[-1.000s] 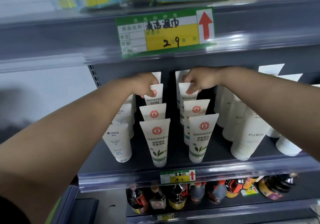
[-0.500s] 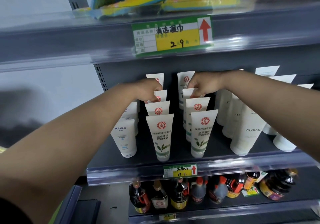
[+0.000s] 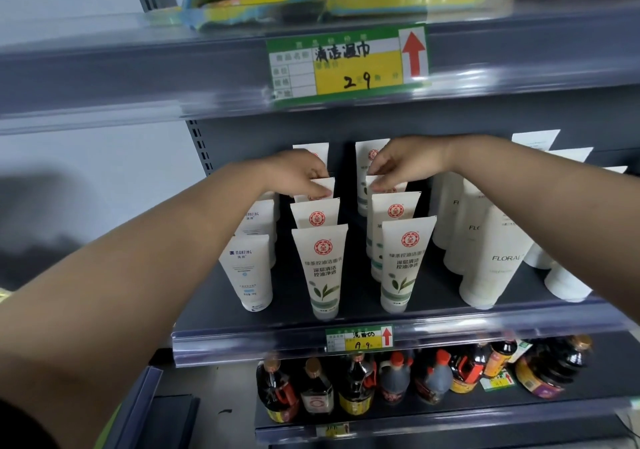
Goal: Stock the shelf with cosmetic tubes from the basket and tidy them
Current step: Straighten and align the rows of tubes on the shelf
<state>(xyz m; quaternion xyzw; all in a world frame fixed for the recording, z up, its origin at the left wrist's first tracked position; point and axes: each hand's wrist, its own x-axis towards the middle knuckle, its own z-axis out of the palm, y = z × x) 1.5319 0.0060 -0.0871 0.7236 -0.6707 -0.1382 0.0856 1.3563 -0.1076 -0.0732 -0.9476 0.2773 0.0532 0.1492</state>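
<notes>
Two rows of cream green-tea tubes with red round logos stand cap-down on the grey middle shelf (image 3: pixel 346 317). The left row's front tube (image 3: pixel 322 268) and the right row's front tube (image 3: pixel 403 263) are upright. My left hand (image 3: pixel 298 174) pinches the top edge of the third tube (image 3: pixel 320 185) in the left row. My right hand (image 3: pixel 405 164) pinches the top of the third tube (image 3: pixel 381 185) in the right row. Both tubes stay in their rows, mostly hidden by the tubes in front. No basket is in view.
A row of white Manting tubes (image 3: pixel 249 272) stands to the left and white Floral tubes (image 3: pixel 491 258) fill the right. The shelf above (image 3: pixel 138 77) holds blue and yellow packs and a price tag (image 3: pixel 346 64). Dark sauce bottles (image 3: pixel 356 386) line the shelf below.
The camera has tilted slightly, shifting the shelf in view. Both hands stay at the third tubes, their fingers now lower on the top edges.
</notes>
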